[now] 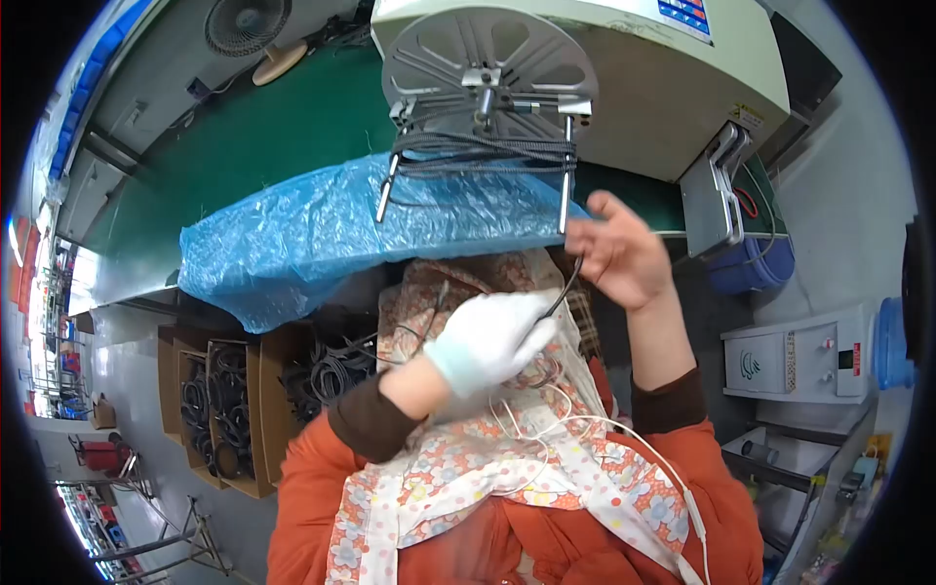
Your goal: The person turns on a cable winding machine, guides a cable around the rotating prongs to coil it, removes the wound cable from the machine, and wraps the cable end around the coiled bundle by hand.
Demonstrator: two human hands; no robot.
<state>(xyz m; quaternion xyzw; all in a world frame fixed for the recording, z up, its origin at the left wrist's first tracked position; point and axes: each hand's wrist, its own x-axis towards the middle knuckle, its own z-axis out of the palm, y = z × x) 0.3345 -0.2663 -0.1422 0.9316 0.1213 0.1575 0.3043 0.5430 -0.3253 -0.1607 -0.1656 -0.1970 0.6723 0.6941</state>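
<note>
Your gloved L hand [492, 336] is closed on the blk cable [559, 304], which runs from those fingers up to your bare R hand [629, 258]; R fingers are part-curled, can't tell if they grip it. Just beside R fingertips: a metal prong [566, 190]. Beyond, wound cord [478, 151] spans the winder [487, 73]; blue plastic [331, 219] lies past L fingers.

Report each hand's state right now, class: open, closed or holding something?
Left hand: closed, holding the black cable.
Right hand: fingers partly curled where the cable meets them; whether it grips cannot be told.
</note>
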